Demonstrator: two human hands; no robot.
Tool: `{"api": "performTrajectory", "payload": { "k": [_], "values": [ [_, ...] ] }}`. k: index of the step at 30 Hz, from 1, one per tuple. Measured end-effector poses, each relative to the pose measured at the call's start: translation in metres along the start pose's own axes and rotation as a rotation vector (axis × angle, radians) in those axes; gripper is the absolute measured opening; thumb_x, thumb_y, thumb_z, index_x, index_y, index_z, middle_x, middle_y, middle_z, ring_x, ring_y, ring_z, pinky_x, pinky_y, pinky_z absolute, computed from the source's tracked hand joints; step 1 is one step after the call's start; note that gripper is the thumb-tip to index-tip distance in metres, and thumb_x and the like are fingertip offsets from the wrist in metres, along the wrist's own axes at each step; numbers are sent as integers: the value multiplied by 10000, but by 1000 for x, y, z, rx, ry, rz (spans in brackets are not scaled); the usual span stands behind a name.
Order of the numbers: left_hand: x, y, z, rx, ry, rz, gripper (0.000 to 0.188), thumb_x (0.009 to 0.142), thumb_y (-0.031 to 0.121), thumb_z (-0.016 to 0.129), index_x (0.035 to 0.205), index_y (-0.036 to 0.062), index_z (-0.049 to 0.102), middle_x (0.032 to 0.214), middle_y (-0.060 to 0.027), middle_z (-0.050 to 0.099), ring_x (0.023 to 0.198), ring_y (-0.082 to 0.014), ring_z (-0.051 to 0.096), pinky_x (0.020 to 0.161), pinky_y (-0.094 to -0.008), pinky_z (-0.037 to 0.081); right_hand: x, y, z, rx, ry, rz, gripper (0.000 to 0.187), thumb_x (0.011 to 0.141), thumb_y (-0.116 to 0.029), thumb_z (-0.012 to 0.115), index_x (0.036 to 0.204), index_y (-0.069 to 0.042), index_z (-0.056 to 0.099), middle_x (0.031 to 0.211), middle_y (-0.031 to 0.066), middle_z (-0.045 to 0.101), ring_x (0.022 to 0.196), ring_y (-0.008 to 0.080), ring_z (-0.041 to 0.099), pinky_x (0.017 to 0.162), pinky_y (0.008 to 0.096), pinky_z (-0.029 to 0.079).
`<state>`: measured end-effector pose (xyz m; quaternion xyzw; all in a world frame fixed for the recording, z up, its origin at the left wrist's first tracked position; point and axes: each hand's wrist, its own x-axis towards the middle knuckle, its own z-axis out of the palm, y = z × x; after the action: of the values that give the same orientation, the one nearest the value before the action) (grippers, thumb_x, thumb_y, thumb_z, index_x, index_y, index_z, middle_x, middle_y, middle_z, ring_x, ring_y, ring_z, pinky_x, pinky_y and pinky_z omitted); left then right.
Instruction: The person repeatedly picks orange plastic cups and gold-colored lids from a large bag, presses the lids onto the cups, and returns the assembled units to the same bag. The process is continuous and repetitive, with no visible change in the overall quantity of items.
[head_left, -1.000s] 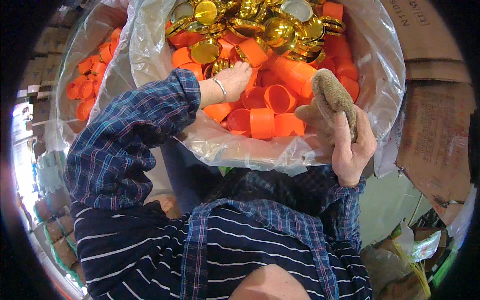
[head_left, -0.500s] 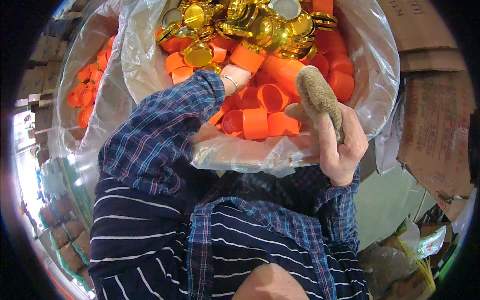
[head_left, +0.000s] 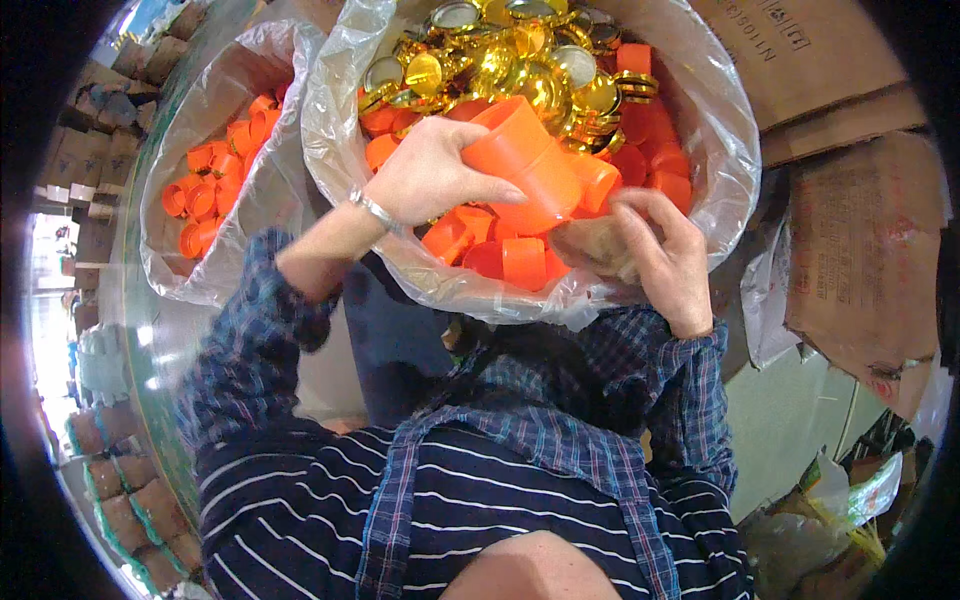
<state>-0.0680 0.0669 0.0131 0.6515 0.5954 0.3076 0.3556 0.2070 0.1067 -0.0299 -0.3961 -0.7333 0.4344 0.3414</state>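
Observation:
My left hand (head_left: 432, 172) is closed around an orange plastic cap (head_left: 528, 170), a wide cylinder, raised over the plastic-lined bag. Between the fingers and thumb of my right hand (head_left: 672, 262) is a brown fuzzy cloth (head_left: 598, 248), partly blurred. The cloth's tip lies close to the lower end of the held cap; whether they touch I cannot tell. Beneath both hands, loose orange caps (head_left: 522, 262) fill the near part of the clear plastic bag (head_left: 735, 160). Shiny gold lids (head_left: 490, 65) are heaped in its far part.
A second clear bag (head_left: 165, 265) holding orange caps (head_left: 205, 190) stands to the left. Brown cardboard (head_left: 860, 280) leans at the right. Plastic scraps (head_left: 800, 530) lie at the lower right, and stacked cartons (head_left: 130, 500) line the left side.
My left hand has come up out of the heap with an orange cap in it. My right hand has brought the cloth lower and closer to that cap. The view has shifted slightly.

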Motion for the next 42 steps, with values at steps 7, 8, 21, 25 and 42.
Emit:
{"api": "performTrajectory", "payload": {
  "k": [7,8,21,25,42],
  "values": [
    [-49,37,24,-267,136,6,271,856,206,786,958,-38,722,805,-23,712,715,-38,593,626,-223,497,-3,-37,18,214,-203,56,928,672,-258,878,1423,-43,378,1309,130,529,1196,227,543,1036,353,442],
    [-52,36,23,-301,134,2,276,874,217,773,962,-39,719,797,-18,705,706,-36,588,617,-214,492,-4,-37,18,213,-201,77,919,670,-280,876,1411,-43,389,1304,125,532,1194,227,545,1037,354,441],
    [-55,-1,17,172,317,244,868,716,378,852,1440,104,459,1466,-185,440,1394,-371,375,1144,-431,343,-5,-18,8,719,-167,48,895,690,-269,855,1422,-21,402,1335,97,543,1237,219,532,1080,368,407],
    [-54,8,53,218,385,623,655,693,282,867,1249,70,594,1353,-173,525,1313,-386,453,1089,-445,399,-6,-23,26,727,-155,73,887,708,-318,852,1417,-16,413,1321,100,556,1210,203,547,1066,358,417],
    [-89,21,68,157,341,469,152,699,78,722,718,56,573,756,-114,589,770,-311,590,647,-408,491,-16,-65,69,-132,156,-550,179,954,-117,532,984,8,657,1017,126,660,996,312,586,925,409,441]
  ]
}}
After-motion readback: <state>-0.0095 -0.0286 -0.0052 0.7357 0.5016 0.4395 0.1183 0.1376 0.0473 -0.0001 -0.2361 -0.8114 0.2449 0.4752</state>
